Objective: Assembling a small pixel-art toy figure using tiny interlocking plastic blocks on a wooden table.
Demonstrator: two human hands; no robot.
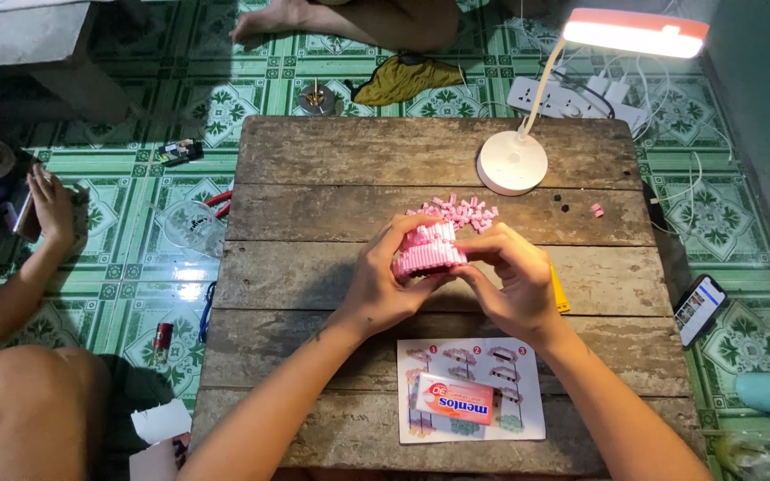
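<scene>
Head view: a small pink model built of tiny plastic bricks (430, 251) is held above the middle of the weathered wooden plank desk (331, 160), gripped between the left hand (383, 283) at 9 o'clock of it and the right hand (511, 278) at 3 o'clock, both hands closed narrowly around it. A loose heap of small pink bricks (462, 212) is seen just at 12 o'clock of the model, with a white round-based desk lamp (512, 162) further at 1 o'clock. A printed instruction sheet (472, 392) is laid at 6 o'clock, and a pink flat packet (454, 398) rests on it.
</scene>
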